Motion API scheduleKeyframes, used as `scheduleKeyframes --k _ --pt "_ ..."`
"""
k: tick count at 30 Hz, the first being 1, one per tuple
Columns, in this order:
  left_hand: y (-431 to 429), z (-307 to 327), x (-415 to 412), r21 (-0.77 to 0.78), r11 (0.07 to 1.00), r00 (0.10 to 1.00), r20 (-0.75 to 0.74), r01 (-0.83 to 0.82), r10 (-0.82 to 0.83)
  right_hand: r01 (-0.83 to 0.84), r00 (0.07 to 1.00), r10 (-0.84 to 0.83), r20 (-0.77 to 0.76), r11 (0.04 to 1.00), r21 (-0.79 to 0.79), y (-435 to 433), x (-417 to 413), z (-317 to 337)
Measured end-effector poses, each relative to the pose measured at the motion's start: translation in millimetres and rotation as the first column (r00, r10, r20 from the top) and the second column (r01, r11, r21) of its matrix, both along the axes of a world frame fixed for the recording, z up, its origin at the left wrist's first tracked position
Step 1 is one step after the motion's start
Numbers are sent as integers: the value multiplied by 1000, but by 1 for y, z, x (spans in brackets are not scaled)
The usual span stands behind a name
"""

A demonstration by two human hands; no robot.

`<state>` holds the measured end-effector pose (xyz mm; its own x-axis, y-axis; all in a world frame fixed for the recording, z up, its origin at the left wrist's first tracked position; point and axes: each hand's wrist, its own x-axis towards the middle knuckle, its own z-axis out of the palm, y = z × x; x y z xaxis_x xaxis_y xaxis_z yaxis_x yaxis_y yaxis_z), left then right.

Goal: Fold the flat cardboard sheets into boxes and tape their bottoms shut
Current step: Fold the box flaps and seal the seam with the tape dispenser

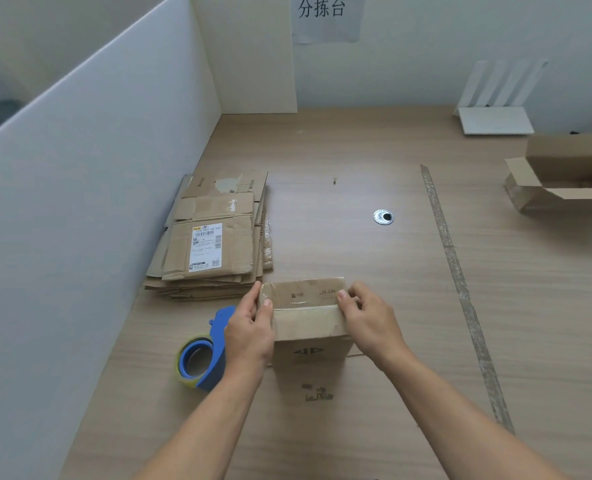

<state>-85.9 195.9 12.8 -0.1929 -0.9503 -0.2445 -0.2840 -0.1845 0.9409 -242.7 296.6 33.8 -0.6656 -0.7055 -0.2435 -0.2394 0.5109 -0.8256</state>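
step in hand looks like rubbing tape down on the box (308,323) bottom; glossy film shows across the far half of its upturned face, running toward both ends; can't tell if the seam is fully covered

left grip (249,327) clamps the box's left end, thumb over the top edge, fingers curled round the side; right grip (370,317) pinches the right end the same way, thumb on top by the printed number; both hold cardboard only

to do it well: keep the flaps flush so no gap opens at the seam; rub thumbs from the middle out to the ends, then down the end walls so the tape tails bond; keep the box pressed to the table (357,427) so it doesn't skew

box stands on the table between the two grips, touching both; tape dispenser (204,362) just left of the box, partly hidden by the left grip; stack of flat sheets (211,244) beyond the box to its left, near; open box (564,181) well apart, far right of it
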Motion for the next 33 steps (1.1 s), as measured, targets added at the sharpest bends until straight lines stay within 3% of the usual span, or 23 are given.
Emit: scheduleKeyframes --k 5,10,12,17,22,24,30,33 --pt "-19 4 -3 8 1000 1000 11 26 -27 -59 998 58 7 995 83 -6 0 0" --pt "-34 11 0 58 995 996 -54 78 -75 -64 924 82 374 996 -60 -4 -7 -2" --pt "-35 8 8 74 986 986 -81 151 -145 -104 888 140 438 989 -106 0 -6 4" --pt "-43 14 14 68 955 955 -92 289 -282 -128 902 165 399 985 -116 1 -11 1" --pt "-50 15 11 41 944 945 -18 327 -327 -114 992 118 51 991 -77 -11 -10 -6" --pt "-51 16 7 51 953 954 -3 300 -300 -109 994 110 15 992 -65 -12 -10 -8" --pt "-49 24 1 182 965 982 -21 187 -187 -49 970 60 236 997 -55 -13 -11 -4" --pt "-42 24 9 202 951 970 -117 235 -215 -30 939 42 341 999 -41 -12 -11 -5"
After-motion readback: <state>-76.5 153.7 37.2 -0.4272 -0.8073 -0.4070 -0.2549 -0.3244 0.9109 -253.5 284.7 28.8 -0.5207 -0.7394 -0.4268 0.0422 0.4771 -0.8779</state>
